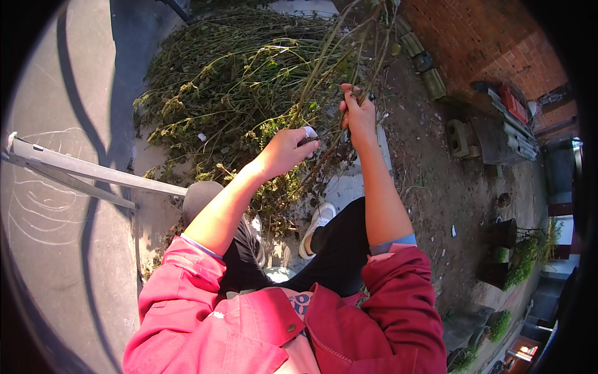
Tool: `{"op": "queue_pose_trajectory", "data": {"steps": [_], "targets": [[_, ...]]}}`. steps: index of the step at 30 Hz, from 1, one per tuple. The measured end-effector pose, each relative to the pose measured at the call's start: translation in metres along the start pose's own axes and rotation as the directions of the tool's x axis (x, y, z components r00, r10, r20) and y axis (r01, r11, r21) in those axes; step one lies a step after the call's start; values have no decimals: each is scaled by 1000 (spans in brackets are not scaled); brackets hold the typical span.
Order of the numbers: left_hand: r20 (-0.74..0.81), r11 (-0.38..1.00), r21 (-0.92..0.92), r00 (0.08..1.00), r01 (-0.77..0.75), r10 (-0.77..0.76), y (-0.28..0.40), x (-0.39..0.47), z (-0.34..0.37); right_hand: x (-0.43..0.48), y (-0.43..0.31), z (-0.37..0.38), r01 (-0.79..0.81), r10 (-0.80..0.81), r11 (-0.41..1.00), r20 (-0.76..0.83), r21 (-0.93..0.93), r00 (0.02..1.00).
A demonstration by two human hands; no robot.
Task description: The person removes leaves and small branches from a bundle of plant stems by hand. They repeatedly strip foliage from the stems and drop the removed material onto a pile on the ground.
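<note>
A wide heap of cut leafy stalks (pixel 224 79) lies on the ground before me, reaching down between my shoes. My right hand (pixel 359 112) is closed around several long plant stems (pixel 327 51), which rise towards the top of the view. Lower and to the left, my left hand (pixel 292 147) has its thumb and fingers curled about a dark bit of plant, with something white at the index finger. Leaves and thin stems hang just beside and below both hands.
A metal leg frame (pixel 98 168) stands at my left knee over grey paving. Bare soil (pixel 420 154) lies to the right, with a hollow concrete block (pixel 458 138), stacked corrugated sheets (pixel 509 135) and a brick wall (pixel 486 42). Potted plants (pixel 518 266) stand farther down the right side.
</note>
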State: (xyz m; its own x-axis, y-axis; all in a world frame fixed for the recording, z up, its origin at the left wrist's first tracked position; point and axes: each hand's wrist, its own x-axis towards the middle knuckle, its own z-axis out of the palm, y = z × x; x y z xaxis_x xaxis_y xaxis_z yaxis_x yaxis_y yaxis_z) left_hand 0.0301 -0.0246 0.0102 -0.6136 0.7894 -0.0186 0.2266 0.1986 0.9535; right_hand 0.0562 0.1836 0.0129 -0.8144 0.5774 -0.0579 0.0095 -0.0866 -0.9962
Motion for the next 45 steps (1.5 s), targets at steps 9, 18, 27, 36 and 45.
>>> {"op": "queue_pose_trajectory", "data": {"steps": [9,18,27,36,45], "targets": [[-108,982,130,986,139,-126,-5,-28,-11,15,1,-7,-11,9,1000,-148,-14,989],[-441,835,550,846,-9,299,-14,-23,-3,3,-5,-5,-46,49,998,-68,41,996],[-123,982,-10,975,-186,184,-21,-17,31,0,-3,6,24,-26,999,-49,-38,998],[-202,988,20,969,151,-144,-1,-15,4,5,0,-3,0,5,994,-48,107,999],[-528,994,94,844,-55,97,-5,-4,-57,6,-3,-7,53,-53,999,-130,-4,990]]}}
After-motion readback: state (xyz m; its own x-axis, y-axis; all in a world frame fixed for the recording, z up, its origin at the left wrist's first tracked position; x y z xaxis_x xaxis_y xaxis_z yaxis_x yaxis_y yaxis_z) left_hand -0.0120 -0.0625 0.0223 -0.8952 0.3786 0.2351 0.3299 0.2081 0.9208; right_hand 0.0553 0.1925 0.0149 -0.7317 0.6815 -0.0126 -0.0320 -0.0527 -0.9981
